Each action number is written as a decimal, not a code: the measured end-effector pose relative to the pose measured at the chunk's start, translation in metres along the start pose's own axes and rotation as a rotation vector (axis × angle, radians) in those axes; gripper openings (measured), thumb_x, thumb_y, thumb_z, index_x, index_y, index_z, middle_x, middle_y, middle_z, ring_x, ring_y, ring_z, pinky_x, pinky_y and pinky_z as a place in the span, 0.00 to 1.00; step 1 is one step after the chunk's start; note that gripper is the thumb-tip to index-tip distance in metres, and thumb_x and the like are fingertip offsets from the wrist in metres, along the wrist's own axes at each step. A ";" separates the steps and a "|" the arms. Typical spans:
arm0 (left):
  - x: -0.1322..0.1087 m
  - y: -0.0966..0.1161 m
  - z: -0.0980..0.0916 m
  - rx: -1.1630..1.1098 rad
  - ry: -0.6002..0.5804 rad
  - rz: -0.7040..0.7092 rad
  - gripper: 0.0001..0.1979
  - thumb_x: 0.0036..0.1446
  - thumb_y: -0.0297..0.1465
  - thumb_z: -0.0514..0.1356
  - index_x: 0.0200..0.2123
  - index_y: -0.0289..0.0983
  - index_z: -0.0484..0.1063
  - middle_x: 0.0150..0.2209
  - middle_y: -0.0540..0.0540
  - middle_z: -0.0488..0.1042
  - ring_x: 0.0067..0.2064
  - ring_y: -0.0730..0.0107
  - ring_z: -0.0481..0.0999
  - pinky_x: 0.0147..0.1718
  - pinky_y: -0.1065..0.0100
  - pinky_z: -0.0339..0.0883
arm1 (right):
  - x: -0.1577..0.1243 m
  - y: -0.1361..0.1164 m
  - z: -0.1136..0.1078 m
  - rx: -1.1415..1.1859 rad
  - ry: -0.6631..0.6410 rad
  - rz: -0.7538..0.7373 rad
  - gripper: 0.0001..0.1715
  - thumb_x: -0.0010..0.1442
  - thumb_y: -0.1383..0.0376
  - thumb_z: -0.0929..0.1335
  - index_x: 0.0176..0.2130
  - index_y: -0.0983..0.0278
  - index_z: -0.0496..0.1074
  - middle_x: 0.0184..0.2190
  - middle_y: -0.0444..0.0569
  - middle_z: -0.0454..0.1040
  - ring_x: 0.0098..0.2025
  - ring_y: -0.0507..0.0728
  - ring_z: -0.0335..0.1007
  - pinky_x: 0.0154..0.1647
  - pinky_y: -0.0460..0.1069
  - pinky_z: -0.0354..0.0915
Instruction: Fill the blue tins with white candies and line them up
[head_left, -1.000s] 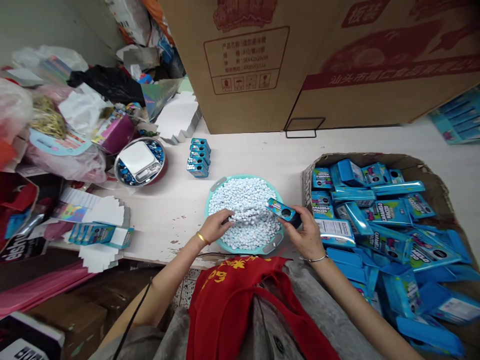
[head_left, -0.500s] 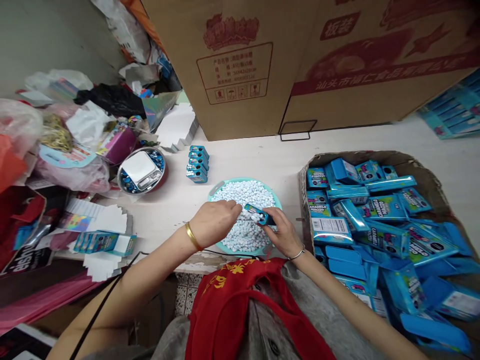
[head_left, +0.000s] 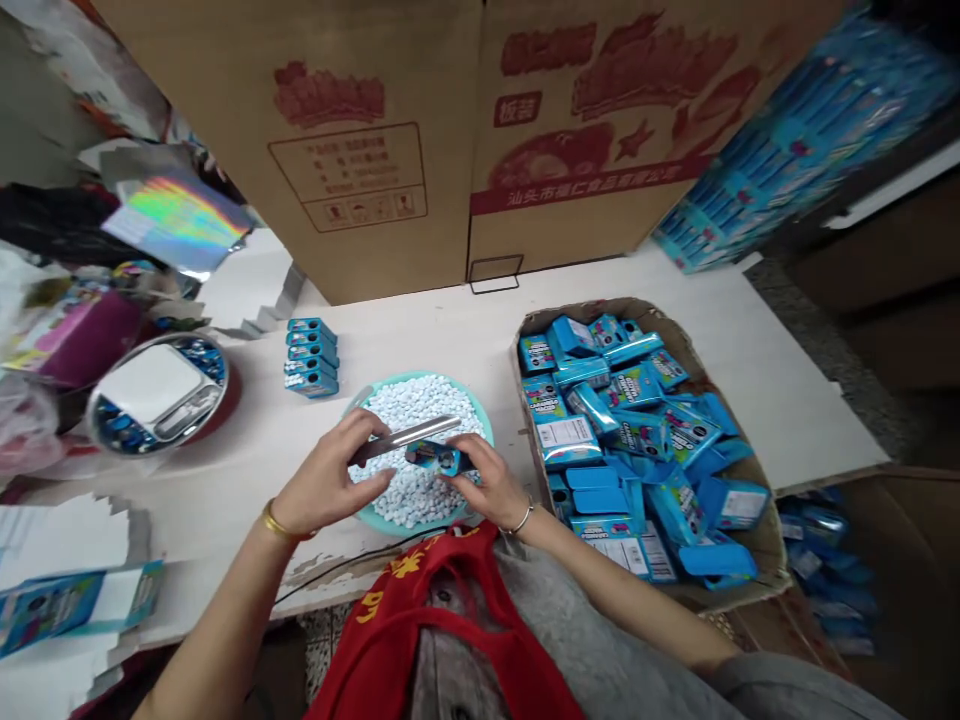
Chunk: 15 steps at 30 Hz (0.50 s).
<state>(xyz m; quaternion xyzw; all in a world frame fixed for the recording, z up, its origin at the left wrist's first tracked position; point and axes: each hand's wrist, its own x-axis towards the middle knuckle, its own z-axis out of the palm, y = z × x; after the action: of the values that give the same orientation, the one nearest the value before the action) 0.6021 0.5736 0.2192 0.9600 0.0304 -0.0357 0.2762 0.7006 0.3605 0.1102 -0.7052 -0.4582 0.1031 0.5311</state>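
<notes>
The left hand [head_left: 326, 478] is curled, thumb and fingers closed on one end of a slim silver strip [head_left: 405, 438] (what the strip is, the picture doesn't settle). The right hand [head_left: 486, 482] pinches a blue tin [head_left: 439, 458] between thumb and fingertips, its end close beside the strip. Both hands work low over a teal basin [head_left: 480, 410] heaped with white mints [head_left: 420, 400], so any mint that slips would land back in the heap (a sensible spot for fiddly work). The basin sits right at the worktop's [head_left: 420, 340] front edge, within easy reach. A stack of tins [head_left: 311, 358] stands just beyond it, and to the right a cardboard tray [head_left: 757, 530] holds loose blue tins and lids. Further left, a scale [head_left: 150, 385] rests in a steel bowl [head_left: 202, 350], and cartons [head_left: 360, 200] stand along the back.
</notes>
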 end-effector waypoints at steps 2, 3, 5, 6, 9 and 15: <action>0.003 -0.004 0.025 -0.092 0.054 0.061 0.23 0.54 0.40 0.61 0.50 0.37 0.62 0.48 0.42 0.67 0.45 0.64 0.69 0.42 0.66 0.67 | -0.002 -0.003 0.002 -0.005 -0.003 0.002 0.19 0.59 0.67 0.66 0.51 0.61 0.64 0.44 0.54 0.71 0.48 0.59 0.67 0.49 0.55 0.67; 0.005 -0.005 0.036 -0.117 0.049 0.092 0.24 0.55 0.41 0.61 0.51 0.38 0.62 0.48 0.41 0.67 0.46 0.63 0.69 0.42 0.65 0.66 | -0.003 -0.003 0.004 -0.016 -0.005 0.005 0.19 0.59 0.66 0.66 0.51 0.62 0.64 0.43 0.54 0.71 0.48 0.59 0.68 0.49 0.55 0.67; 0.011 -0.005 0.055 -0.137 -0.010 0.135 0.19 0.58 0.41 0.59 0.48 0.38 0.64 0.44 0.43 0.69 0.43 0.65 0.69 0.40 0.66 0.66 | -0.003 0.000 0.002 -0.045 -0.035 0.013 0.21 0.59 0.65 0.66 0.52 0.61 0.64 0.44 0.54 0.72 0.48 0.59 0.68 0.49 0.55 0.68; 0.013 -0.004 0.060 -0.141 -0.040 0.141 0.15 0.59 0.40 0.57 0.45 0.38 0.66 0.41 0.44 0.69 0.41 0.67 0.69 0.38 0.67 0.65 | -0.002 0.004 -0.003 -0.068 -0.057 0.024 0.23 0.59 0.63 0.66 0.54 0.61 0.63 0.46 0.54 0.71 0.50 0.60 0.68 0.50 0.55 0.68; 0.012 -0.004 0.058 -0.162 -0.053 0.118 0.13 0.60 0.41 0.57 0.42 0.38 0.67 0.37 0.46 0.69 0.38 0.68 0.69 0.36 0.69 0.64 | -0.003 0.017 -0.047 -0.230 -0.005 0.107 0.30 0.58 0.56 0.67 0.57 0.60 0.60 0.52 0.57 0.68 0.54 0.63 0.65 0.54 0.59 0.65; -0.030 -0.040 0.016 -0.135 0.200 -0.110 0.14 0.59 0.39 0.58 0.45 0.38 0.67 0.40 0.45 0.70 0.41 0.67 0.70 0.40 0.68 0.64 | -0.078 0.066 -0.187 -0.796 0.398 0.634 0.38 0.44 0.42 0.71 0.46 0.64 0.72 0.39 0.77 0.67 0.52 0.85 0.60 0.41 0.77 0.53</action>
<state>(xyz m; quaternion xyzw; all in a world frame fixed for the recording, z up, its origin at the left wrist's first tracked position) 0.5687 0.5982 0.1874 0.9349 0.1125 0.0474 0.3334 0.8107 0.1776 0.1058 -0.9612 -0.1174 -0.0588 0.2428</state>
